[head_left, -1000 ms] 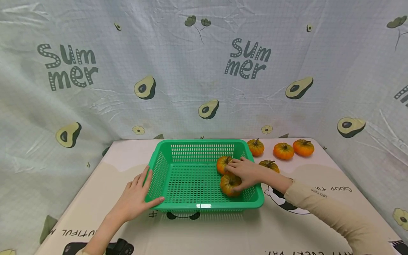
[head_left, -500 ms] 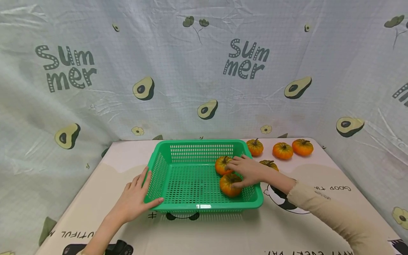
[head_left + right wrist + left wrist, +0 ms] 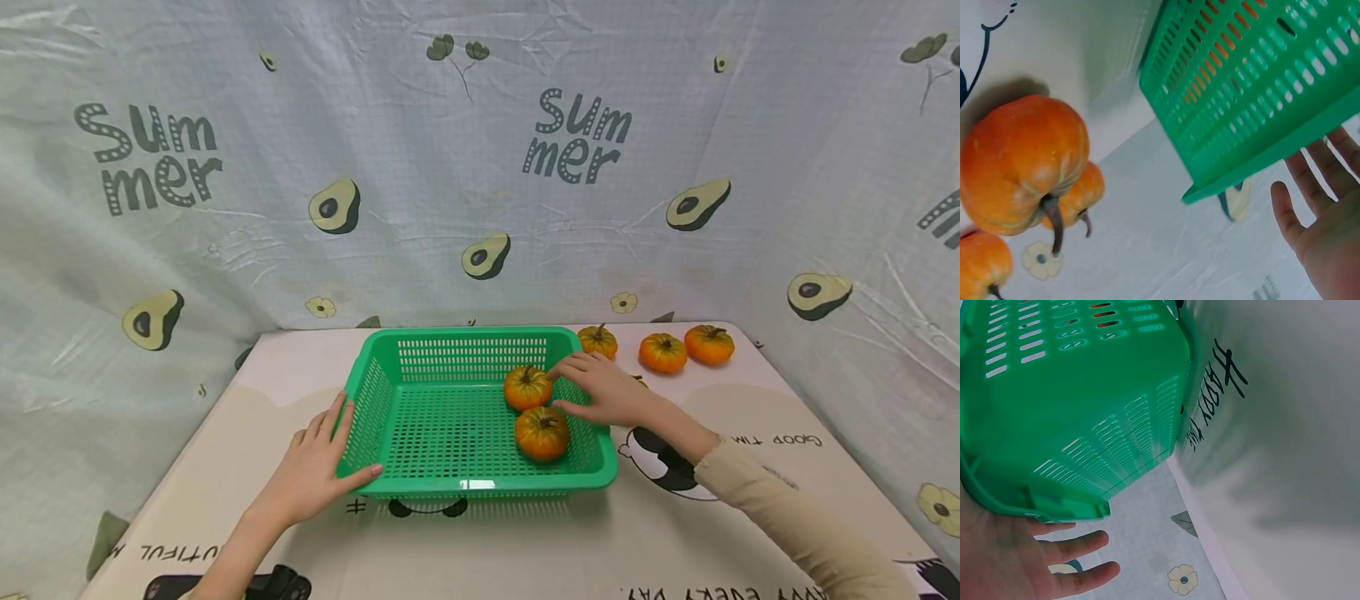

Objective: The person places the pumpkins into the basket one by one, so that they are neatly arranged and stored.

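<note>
A green plastic basket (image 3: 427,485) stands on the table, with two small orange pumpkins in its right part: one at the back (image 3: 525,390), one at the front (image 3: 542,435). My left hand (image 3: 311,475) rests on the basket's left rim, fingers spread. In the left wrist view, straight fingers of that hand (image 3: 1016,556) reach past the green rim. Over the right rim hovers my right hand (image 3: 611,392), just right of the two pumpkins, holding nothing. The right wrist view shows this hand (image 3: 1329,212) with its fingers loosely extended beside the basket's edge.
Outside the basket, to the right, lie more pumpkins: one by the back corner (image 3: 597,342), two farther right (image 3: 663,354) (image 3: 708,345). Another is mostly hidden behind my right hand; a large pumpkin (image 3: 1022,162) shows in the right wrist view. A patterned curtain (image 3: 420,275) backs the table.
My right hand has let go of the front pumpkin and drawn back up and right towards the basket's rim. Both pumpkins stay in the basket. The left hand keeps its place on the rim.
</note>
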The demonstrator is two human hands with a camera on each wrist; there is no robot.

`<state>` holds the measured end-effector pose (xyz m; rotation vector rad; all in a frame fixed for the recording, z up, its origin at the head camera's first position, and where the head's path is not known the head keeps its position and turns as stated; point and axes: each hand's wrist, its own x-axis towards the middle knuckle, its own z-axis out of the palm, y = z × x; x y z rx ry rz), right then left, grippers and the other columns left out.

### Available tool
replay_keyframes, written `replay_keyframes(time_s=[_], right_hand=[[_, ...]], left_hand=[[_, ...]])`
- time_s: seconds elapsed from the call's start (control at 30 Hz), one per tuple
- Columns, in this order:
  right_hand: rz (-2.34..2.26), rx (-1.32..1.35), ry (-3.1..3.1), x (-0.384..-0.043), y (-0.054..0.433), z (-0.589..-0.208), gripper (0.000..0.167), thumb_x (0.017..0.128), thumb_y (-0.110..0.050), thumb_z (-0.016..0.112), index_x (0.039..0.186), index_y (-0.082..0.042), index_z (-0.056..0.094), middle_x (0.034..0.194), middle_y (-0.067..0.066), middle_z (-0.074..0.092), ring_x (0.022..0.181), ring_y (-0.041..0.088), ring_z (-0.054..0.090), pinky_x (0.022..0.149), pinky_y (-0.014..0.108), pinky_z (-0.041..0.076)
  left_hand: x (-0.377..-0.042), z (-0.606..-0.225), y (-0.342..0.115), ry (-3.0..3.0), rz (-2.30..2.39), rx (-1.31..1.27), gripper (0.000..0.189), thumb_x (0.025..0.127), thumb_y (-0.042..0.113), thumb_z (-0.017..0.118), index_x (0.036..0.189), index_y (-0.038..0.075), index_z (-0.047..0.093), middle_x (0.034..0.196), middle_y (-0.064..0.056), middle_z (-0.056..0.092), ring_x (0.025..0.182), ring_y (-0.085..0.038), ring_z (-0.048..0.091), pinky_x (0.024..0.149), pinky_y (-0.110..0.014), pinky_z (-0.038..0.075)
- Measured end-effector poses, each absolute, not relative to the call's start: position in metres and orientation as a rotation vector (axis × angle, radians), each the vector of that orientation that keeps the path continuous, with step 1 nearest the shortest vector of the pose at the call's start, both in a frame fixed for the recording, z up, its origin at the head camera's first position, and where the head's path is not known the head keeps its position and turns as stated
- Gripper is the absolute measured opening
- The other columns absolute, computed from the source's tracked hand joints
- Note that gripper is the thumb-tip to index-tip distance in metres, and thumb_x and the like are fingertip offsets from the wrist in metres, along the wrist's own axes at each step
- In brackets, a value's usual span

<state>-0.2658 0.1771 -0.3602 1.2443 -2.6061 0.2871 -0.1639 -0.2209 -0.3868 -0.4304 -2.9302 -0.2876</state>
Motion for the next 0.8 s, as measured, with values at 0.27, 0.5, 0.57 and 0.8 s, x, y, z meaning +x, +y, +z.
replay_keyframes(time_s=[0.27, 0.5, 0.57, 0.8], right_hand=[[0.325, 1.051, -2.475, -0.277, 0.198, -0.359, 0.029, 0.081, -0.025, 0.063, 0.105, -0.01, 0.059, 0.101, 0.004, 0.062, 0.094, 0.02, 0.053, 0.081, 0.042, 0.041], [0.373, 0.772, -2.497, -0.287, 0.217, -0.355, 0.026, 0.081, -0.018, 0.063, 0.102, -0.003, 0.059, 0.099, 0.013, 0.062, 0.093, 0.029, 0.053, 0.08, 0.048, 0.041], [0.378, 0.688, -2.515, -0.291, 0.223, -0.353, 0.027, 0.082, -0.019, 0.062, 0.103, -0.003, 0.059, 0.099, 0.015, 0.062, 0.093, 0.031, 0.053, 0.079, 0.048, 0.041], [0.377, 0.463, -2.559, -0.307, 0.242, -0.353, 0.03, 0.085, -0.021, 0.057, 0.106, 0.0, 0.057, 0.099, 0.019, 0.061, 0.089, 0.036, 0.053, 0.076, 0.05, 0.041]], left_hand=[[-0.166, -0.388, -0.221, -2.926, -0.288, -0.435, 0.095, 0.079, 0.06, 0.051, 0.14, -0.005, 0.02, 0.147, -0.022, 0.013, 0.126, -0.041, 0.028, 0.09, -0.057, 0.032], [-0.166, -0.387, -0.22, -2.919, -0.296, -0.447, 0.094, 0.079, 0.06, 0.051, 0.14, -0.005, 0.02, 0.147, -0.022, 0.013, 0.126, -0.041, 0.028, 0.091, -0.058, 0.031], [-0.167, -0.388, -0.22, -2.917, -0.298, -0.449, 0.094, 0.079, 0.059, 0.051, 0.14, -0.005, 0.02, 0.147, -0.022, 0.012, 0.126, -0.041, 0.028, 0.09, -0.059, 0.031], [-0.165, -0.388, -0.221, -2.921, -0.306, -0.443, 0.094, 0.079, 0.059, 0.051, 0.14, -0.005, 0.02, 0.147, -0.022, 0.013, 0.125, -0.041, 0.03, 0.088, -0.058, 0.033]])
